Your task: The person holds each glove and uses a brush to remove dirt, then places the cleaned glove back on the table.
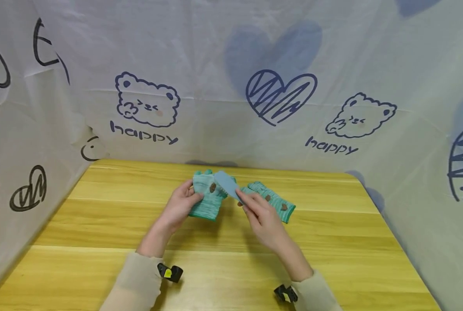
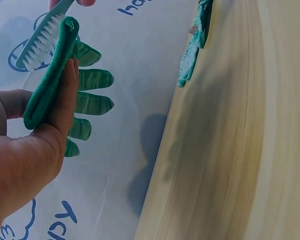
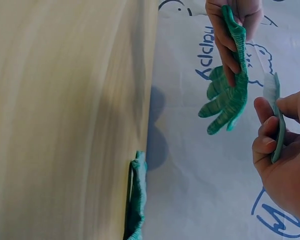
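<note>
My left hand (image 1: 181,202) grips a green knitted glove (image 1: 206,206) near its cuff, thumb on the near face and fingers behind. A brown stain (image 1: 213,187) marks that face. In the left wrist view the glove's green fingers (image 2: 94,79) point away from the hand. My right hand (image 1: 265,218) holds a light blue brush (image 1: 227,185) by its handle. White bristles (image 2: 42,42) face the glove in the left wrist view; whether they touch it I cannot tell. The right wrist view shows the brush (image 3: 276,120) between thumb and curled fingers.
A second green glove (image 1: 279,202) with brown stains lies flat on the yellow wooden table (image 1: 118,207), to the right behind my right hand. White sheets (image 1: 215,52) with printed bears and hearts hang behind the table and at its sides.
</note>
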{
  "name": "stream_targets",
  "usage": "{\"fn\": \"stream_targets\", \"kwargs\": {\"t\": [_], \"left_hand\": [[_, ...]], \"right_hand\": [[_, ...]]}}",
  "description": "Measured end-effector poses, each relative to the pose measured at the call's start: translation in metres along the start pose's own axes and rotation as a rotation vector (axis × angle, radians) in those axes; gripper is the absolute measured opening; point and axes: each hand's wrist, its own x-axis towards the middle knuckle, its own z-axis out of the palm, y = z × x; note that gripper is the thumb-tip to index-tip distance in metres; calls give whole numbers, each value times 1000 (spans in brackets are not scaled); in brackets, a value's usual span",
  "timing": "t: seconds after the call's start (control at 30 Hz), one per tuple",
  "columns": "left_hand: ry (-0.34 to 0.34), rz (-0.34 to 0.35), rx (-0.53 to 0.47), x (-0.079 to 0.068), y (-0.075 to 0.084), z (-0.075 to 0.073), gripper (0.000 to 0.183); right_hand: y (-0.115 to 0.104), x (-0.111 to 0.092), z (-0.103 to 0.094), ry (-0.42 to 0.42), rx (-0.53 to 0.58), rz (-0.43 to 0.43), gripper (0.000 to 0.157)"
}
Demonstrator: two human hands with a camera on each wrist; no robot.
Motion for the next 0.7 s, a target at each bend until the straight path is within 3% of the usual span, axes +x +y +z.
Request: {"fn": "stream_targets", "kwargs": {"t": [0.7], "left_hand": [[-57, 19, 29, -1, -7, 4, 60]], "right_hand": [[1, -7, 9, -100, -91, 9, 47]]}}
